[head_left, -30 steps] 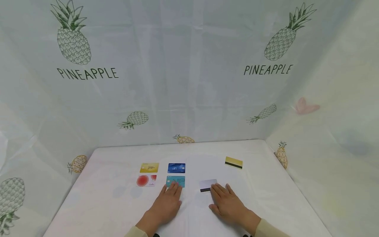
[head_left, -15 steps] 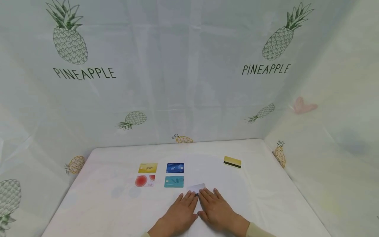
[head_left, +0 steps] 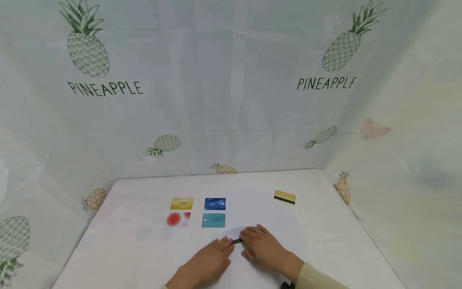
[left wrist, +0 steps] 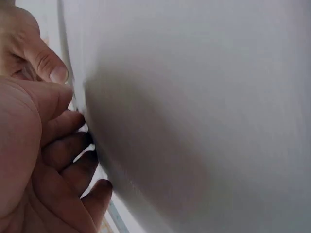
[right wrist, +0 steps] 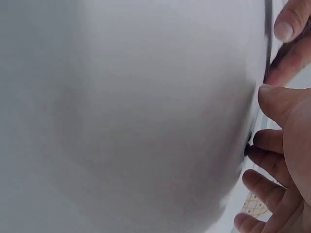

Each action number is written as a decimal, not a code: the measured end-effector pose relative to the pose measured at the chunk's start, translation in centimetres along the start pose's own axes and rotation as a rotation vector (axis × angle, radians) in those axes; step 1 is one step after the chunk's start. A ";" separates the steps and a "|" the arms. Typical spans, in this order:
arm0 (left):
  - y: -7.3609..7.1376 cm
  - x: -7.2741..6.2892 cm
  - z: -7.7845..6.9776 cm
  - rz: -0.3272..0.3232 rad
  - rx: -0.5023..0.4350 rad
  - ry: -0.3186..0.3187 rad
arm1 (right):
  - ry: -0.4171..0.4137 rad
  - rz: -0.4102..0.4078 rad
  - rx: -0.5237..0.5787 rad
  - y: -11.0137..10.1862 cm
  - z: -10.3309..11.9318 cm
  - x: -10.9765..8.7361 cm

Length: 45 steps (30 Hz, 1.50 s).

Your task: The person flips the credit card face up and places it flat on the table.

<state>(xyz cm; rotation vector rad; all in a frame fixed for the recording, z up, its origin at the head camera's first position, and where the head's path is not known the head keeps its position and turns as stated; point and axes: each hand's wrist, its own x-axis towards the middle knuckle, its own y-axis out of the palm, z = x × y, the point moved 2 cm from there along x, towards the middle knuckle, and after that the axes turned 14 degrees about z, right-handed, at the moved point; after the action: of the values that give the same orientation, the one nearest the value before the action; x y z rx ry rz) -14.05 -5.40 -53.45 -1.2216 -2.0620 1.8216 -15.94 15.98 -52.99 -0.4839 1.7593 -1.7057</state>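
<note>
A silvery-white card (head_left: 232,233) with a black stripe lies tilted on the white table in front of both hands. My left hand (head_left: 211,259) rests palm down at its lower left, fingertips on the card's near edge. From the right side, my right hand (head_left: 265,249) touches the card's right end with slightly bent fingers, its thumb held apart. In the left wrist view, the left fingers (left wrist: 73,165) press their tips down at the table surface. The right wrist view has the right fingers (right wrist: 265,187) spread and lightly bent against the surface.
Beyond the left hand lie a teal VIP card (head_left: 213,220), a blue card (head_left: 215,204), a gold card (head_left: 182,203) and a white card with red circles (head_left: 178,219). A gold card with a black stripe (head_left: 284,197) lies back right. Pineapple-printed curtains (head_left: 231,100) surround the table.
The striped card has moved left and turned, with the right hand following it. The left hand has come off the teal card to the striped card; lately both hands have drawn slightly apart.
</note>
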 end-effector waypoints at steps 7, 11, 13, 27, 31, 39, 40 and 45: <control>-1.0 -0.8 0.6 -0.025 0.007 0.020 | 0.021 -0.054 0.032 -0.4 -0.8 1.5; -1.0 -0.7 0.6 -0.071 0.017 0.018 | 0.046 -0.026 0.053 -0.6 -1.1 2.1; -0.8 -0.5 0.6 -0.138 0.040 0.010 | 0.051 -0.009 0.051 -0.7 -1.1 2.3; -0.8 1.5 1.8 -0.400 0.119 -0.185 | 0.094 0.040 0.129 -0.9 -1.3 3.4; -1.0 1.8 1.8 -0.391 0.119 -0.187 | 0.098 0.006 0.125 -0.7 -1.3 3.2; -1.2 1.7 1.7 -0.380 0.099 -0.173 | 0.097 -0.038 0.130 -0.6 -1.2 2.9; -1.2 1.7 1.7 -0.379 0.098 -0.169 | 0.096 -0.040 0.131 -0.6 -1.3 2.8; -1.3 1.7 1.6 -0.372 0.095 -0.172 | 0.091 -0.054 0.135 -0.5 -1.2 2.8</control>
<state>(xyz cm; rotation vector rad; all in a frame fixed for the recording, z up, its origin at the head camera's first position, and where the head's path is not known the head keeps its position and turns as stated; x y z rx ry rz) -16.72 -5.51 -53.43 -0.6228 -2.0859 1.8680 -18.89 15.00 -53.07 -0.4028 1.6935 -1.8969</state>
